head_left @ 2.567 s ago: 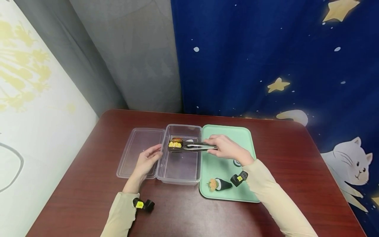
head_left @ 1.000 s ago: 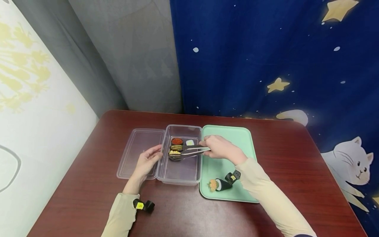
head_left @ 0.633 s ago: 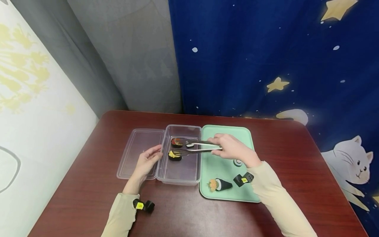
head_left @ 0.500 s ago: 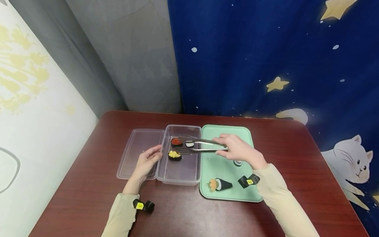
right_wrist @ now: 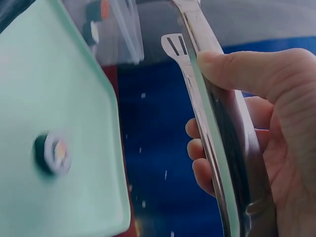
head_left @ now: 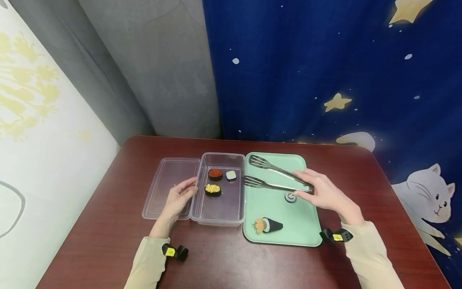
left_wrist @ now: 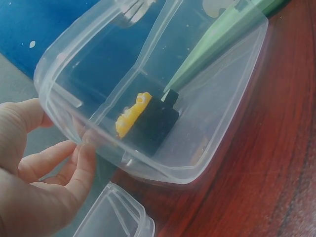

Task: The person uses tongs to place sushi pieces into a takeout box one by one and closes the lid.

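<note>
My right hand point(head_left: 323, 190) holds metal tongs point(head_left: 276, 185) over the green tray point(head_left: 299, 228), thumb on one arm and fingers on the other; the tongs' slotted ends are spread with nothing between them. My left hand point(head_left: 178, 197) touches the left wall of the clear plastic box point(head_left: 225, 210) with its fingertips. Inside the box lie a corn-topped sushi piece point(head_left: 213, 190), a red roe-topped piece point(head_left: 215, 174) and a small white roll point(head_left: 231, 175). On the tray are a hand roll point(head_left: 268, 225) and a round sushi roll point(right_wrist: 55, 154), the latter just below the right hand.
A clear lid point(head_left: 169, 188) lies flat left of the box, partly behind the left hand. Box and tray stand side by side on the dark red table point(head_left: 216, 257). A grey curtain point(head_left: 162, 72) and a blue one point(head_left: 281, 80) hang behind the table.
The tongs have let go of the corn sushi, which now rests in the box. My right hand has drawn them right over the tray, spread wider. The left hand has stayed put.
</note>
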Motion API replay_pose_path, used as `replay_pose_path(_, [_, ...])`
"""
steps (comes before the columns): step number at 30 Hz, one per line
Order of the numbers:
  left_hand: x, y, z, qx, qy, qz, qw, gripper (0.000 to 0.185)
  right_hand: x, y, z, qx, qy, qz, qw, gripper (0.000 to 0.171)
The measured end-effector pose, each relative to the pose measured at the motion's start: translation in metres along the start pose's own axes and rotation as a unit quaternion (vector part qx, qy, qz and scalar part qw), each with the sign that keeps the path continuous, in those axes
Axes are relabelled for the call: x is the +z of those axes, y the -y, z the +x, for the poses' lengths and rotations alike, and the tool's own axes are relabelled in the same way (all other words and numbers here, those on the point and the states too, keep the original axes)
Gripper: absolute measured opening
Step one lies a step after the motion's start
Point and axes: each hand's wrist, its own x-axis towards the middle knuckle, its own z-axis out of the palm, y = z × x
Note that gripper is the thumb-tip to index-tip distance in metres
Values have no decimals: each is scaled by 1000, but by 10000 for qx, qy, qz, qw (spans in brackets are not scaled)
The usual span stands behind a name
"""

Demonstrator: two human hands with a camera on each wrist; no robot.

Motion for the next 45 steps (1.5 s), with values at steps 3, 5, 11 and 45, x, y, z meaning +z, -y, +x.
replay_pose_path(3, [0, 1, 0, -7, 4, 38, 10000, 42, -3, -5, -17, 65, -148, 186, 9997, 54])
replay_pose_path(5, [-1, 1, 0, -27, -2, 20, 10000, 41, -5, -8, -28, 160, -199, 239, 9994, 54])
replay_pose_path(11, [-1, 2, 0, -69, -15, -20, 10000, 41, -6, -18, -58, 389, -346, 65, 9986, 55])
replay_pose_path(45, [0, 2, 0, -54, -23, -98, 9999, 41, 7, -37, -122, 686, -529, -576, 9946, 45])
